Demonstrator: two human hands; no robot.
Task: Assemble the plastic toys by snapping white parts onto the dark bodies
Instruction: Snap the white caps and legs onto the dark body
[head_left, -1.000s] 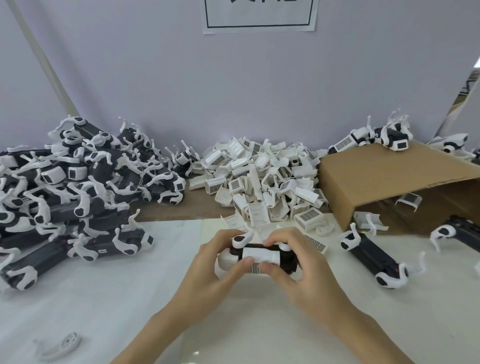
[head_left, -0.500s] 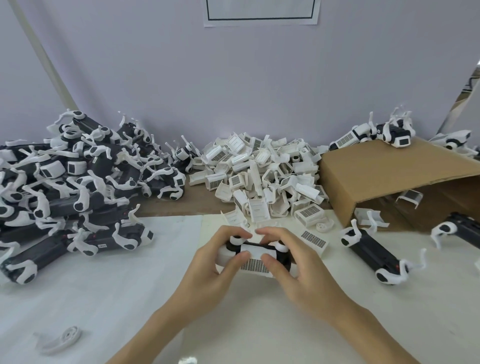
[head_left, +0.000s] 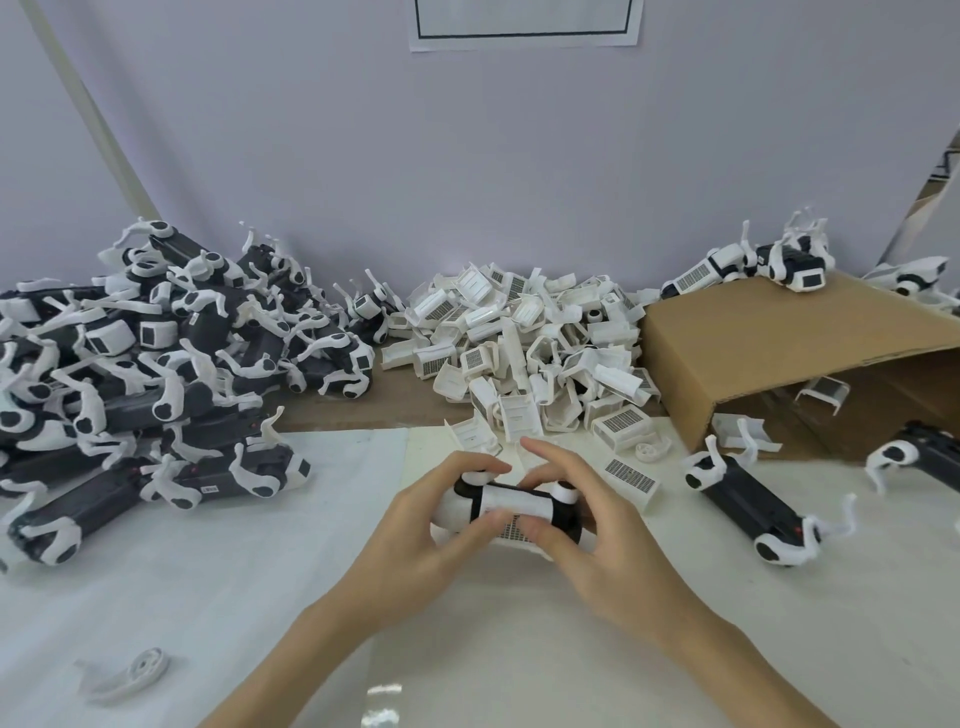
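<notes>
I see both hands low-centre over the white table. Left hand and right hand each curl round the dark plastic toy body, thumbs pressing a white ribbed plastic cover across its middle; seated fully? Can't tell. Loose white parts pile sits just behind.

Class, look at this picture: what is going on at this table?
A person is assembling plastic toys. Both hands, left hand and right hand, grip one dark toy body over the table, pressing a white cover onto it. Loose white parts lie heaped behind, a pile of toys sits at the left, and a cardboard box at the right.
</notes>
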